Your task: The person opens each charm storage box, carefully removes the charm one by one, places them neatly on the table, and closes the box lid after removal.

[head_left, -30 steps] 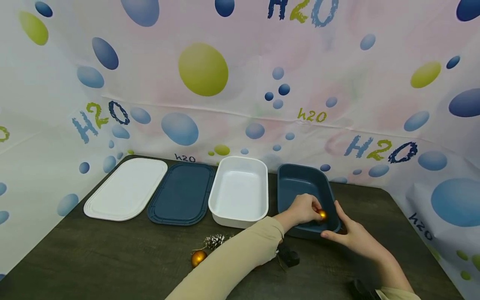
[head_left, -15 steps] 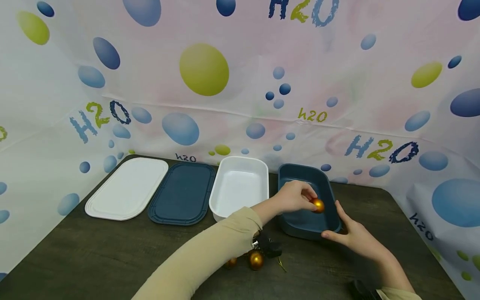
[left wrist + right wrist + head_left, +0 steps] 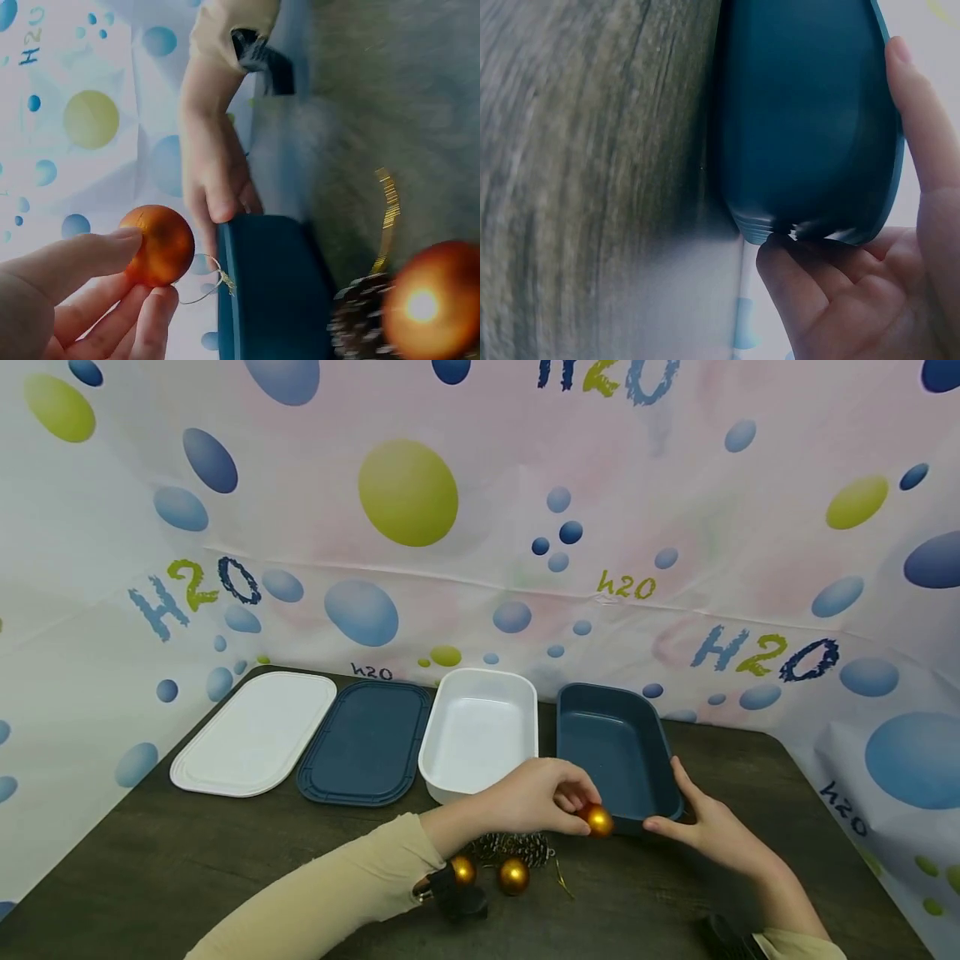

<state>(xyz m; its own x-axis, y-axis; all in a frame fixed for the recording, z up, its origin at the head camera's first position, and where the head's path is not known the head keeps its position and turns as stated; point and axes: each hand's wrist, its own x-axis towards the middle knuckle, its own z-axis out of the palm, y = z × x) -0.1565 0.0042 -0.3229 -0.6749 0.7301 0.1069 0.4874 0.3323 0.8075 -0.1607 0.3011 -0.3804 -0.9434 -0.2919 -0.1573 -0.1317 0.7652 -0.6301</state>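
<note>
My left hand (image 3: 534, 797) pinches a gold Christmas ball (image 3: 597, 820) between thumb and fingers, just over the near edge of the blue container (image 3: 611, 764). A thin wire loop (image 3: 206, 279) hangs from that ball in the left wrist view. At the container's near right corner, my right hand (image 3: 716, 831) holds it, thumb on one side and fingers on the other. The right wrist view shows the thumb at the rim and the fingertips against the outer wall (image 3: 810, 120). Beneath my left hand lie a pine cone (image 3: 517, 850) and two gold balls (image 3: 513, 877).
A white container (image 3: 480, 739) stands left of the blue one. Farther left are a blue lid (image 3: 365, 743) and a white lid (image 3: 255, 735), flat on the dark table (image 3: 187, 868). A patterned curtain (image 3: 465, 527) hangs behind.
My left hand has brought the ball out of the blue container, toward me and to the left. The pine cone and two balls have come out from behind the sleeve. My right hand stays put.
</note>
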